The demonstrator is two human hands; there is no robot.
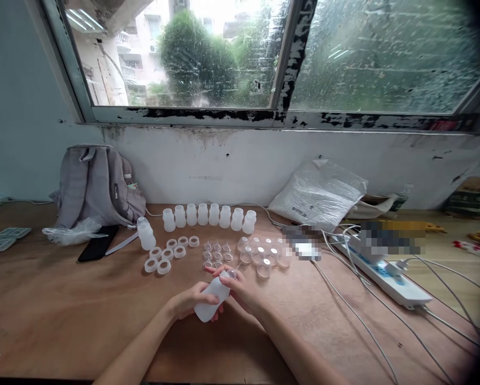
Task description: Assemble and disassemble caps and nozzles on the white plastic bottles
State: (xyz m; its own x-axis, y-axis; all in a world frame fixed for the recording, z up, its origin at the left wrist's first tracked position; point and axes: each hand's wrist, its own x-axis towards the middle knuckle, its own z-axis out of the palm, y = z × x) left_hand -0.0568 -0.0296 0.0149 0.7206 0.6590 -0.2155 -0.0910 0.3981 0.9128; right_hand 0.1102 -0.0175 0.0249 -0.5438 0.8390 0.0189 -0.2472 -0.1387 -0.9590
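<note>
A: In the head view, what is the thing in the hands?

B: It is a small bottle of white translucent plastic (211, 299). It lies tilted, with its bottom toward the person and its neck pointing away. It is held just above the brown wooden table (83, 321), near the front edge.

A: How are the hands?

B: The left hand (191, 302) is curled around the lower body of the bottle, fingers closed on it. The right hand (242, 289) is at the neck, its fingertips pinched together on the top of the bottle. If there is a small part between these fingertips, I cannot tell.

A: What is behind?

B: A row of white plastic bottles (207, 215) stands near the wall. In front of it lie white plastic rings (168, 256), small clear plastic valves (216, 254) and round clear plastic caps (264, 256). A grey fabric backpack (95, 184) leans at the left.
</note>
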